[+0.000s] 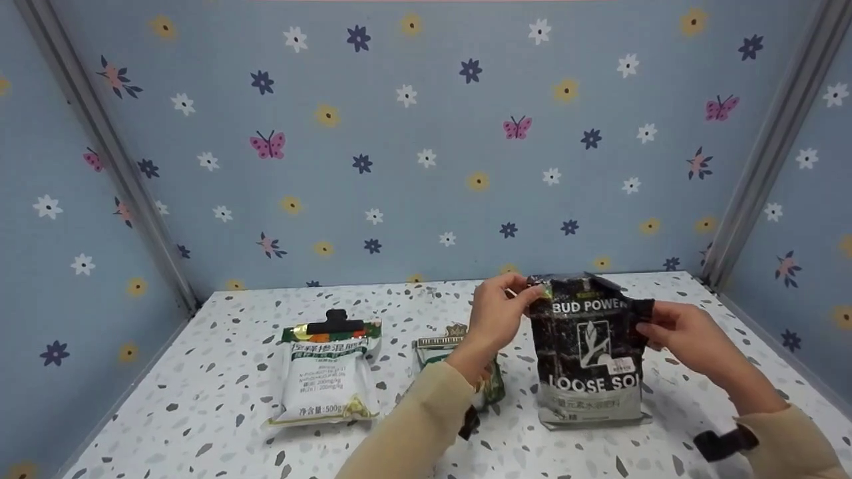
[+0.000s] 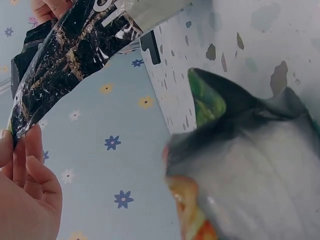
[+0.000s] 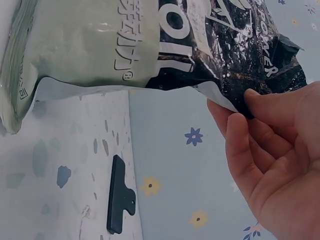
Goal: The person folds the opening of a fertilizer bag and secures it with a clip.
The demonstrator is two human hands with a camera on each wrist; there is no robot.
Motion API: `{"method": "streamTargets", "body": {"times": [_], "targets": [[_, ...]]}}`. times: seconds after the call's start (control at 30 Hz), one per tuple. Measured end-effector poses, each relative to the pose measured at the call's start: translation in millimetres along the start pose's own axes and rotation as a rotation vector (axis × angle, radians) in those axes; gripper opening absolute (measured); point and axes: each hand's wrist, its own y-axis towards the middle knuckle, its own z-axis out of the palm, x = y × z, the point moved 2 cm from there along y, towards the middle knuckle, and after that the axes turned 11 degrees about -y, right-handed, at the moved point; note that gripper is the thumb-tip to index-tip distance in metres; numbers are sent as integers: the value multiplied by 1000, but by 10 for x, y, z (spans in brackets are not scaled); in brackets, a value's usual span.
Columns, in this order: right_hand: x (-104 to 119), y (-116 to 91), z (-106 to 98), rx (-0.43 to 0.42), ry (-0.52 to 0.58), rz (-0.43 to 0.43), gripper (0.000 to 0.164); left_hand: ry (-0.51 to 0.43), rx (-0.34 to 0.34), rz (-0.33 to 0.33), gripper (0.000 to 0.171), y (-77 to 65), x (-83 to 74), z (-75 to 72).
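A black and pale-green soil bag (image 1: pixel 589 346) stands upright at the right of the table, its top edge crumpled. My left hand (image 1: pixel 496 309) pinches its upper left corner between thumb and fingers. On the opposite side, my right hand (image 1: pixel 689 336) pinches the upper right edge, and the right wrist view shows the thumb pressing the black film. Whether the bag's mouth is open cannot be told. A black clip (image 3: pixel 120 195) lies on the table beyond the bag in the right wrist view.
A white fertilizer bag (image 1: pixel 326 379) with a black clip (image 1: pixel 336 322) across its top stands at the left. Partly behind my left forearm is a smaller green bag (image 1: pixel 492 386) with a gold-coloured clip (image 1: pixel 442 340). Flower-patterned walls (image 1: pixel 426 133) enclose the speckled table (image 1: pixel 226 372).
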Motion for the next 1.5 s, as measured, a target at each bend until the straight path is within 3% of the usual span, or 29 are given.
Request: {"method": "streamTargets", "body": {"times": [0.33, 0.53, 0.73, 0.93, 1.07, 1.2, 1.3, 1.4, 1.5], "targets": [[122, -50, -74, -93, -33, -16, 15, -7, 14, 94, 6, -16, -98, -35], [116, -40, -74, -60, -57, -10, 12, 48, 56, 181, 7, -57, -114, -35], [83, -36, -78, 21, -21, -30, 15, 65, 69, 192, 9, -69, -98, -18], [55, -44, -134, 117, 25, -88, 34, 89, 65, 187, 10, -79, -102, -8], [24, -63, -162, 185, 112, -94, 41, 90, 87, 157, 11, -95, -104, 9], [30, -79, -177, 190, 118, -71, 42, 69, 123, 153, 15, -99, -128, 46], [58, -90, -185, 141, 71, -52, 45, 80, 130, 175, 15, -83, -180, 81], [92, -97, -191, 77, 52, -47, 43, 155, 137, 202, 14, -61, -255, 127], [136, -101, -183, 29, 73, -57, 40, 323, 154, 236, 15, -47, -349, 190]]}}
